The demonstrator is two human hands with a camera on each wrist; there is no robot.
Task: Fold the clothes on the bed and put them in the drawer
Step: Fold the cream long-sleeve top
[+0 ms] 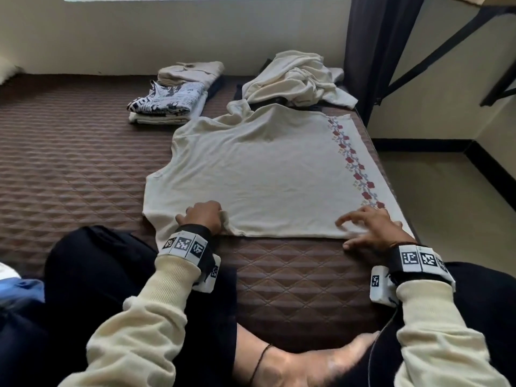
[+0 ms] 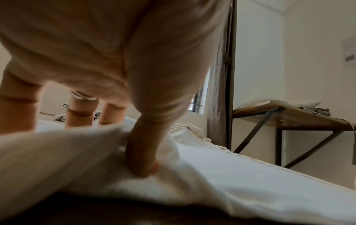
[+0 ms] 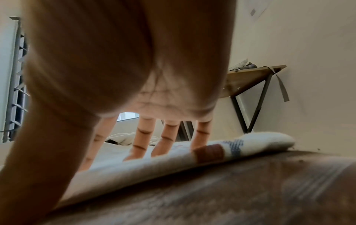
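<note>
A cream top [image 1: 259, 174] with a red flower border along its right hem lies spread flat on the brown quilted bed [image 1: 72, 163]. My left hand [image 1: 205, 215] grips a bunched fold of the cream top [image 2: 221, 175] at its near left edge, thumb pressed into the cloth. My right hand [image 1: 365, 226] rests on the near right corner with fingers spread and straight, fingertips [image 3: 163, 149] pressing the cream top [image 3: 119, 169] beside the flower border. No drawer shows in any view.
A stack of folded clothes [image 1: 173, 99], a black-and-white print on top, sits at the back of the bed. A crumpled cream garment [image 1: 296, 78] lies behind the top. The bed's right edge drops to the floor [image 1: 435, 185]. A wall-mounted shelf [image 2: 292, 115] hangs right.
</note>
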